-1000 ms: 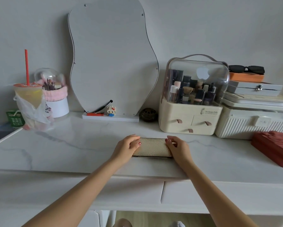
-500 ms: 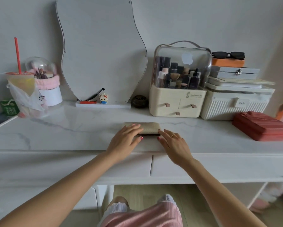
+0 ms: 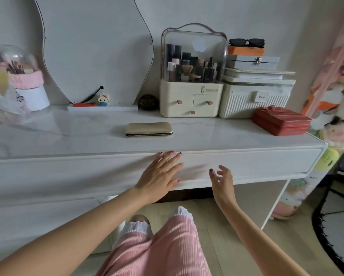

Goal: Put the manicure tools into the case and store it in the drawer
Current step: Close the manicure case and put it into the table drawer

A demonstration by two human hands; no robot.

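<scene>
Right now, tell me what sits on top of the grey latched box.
On the grey latched box lies an orange box, with black sunglasses resting on that. What either box holds cannot be seen; both are closed.

left hand: laid flat, palm down, fingers straight and slightly spread, nothing gripped | right hand: raised edge-on, fingers loosely curved and apart, nothing held | both forearms: bare, extended forward from the lower corners | hands: kept apart, left slightly higher
</scene>
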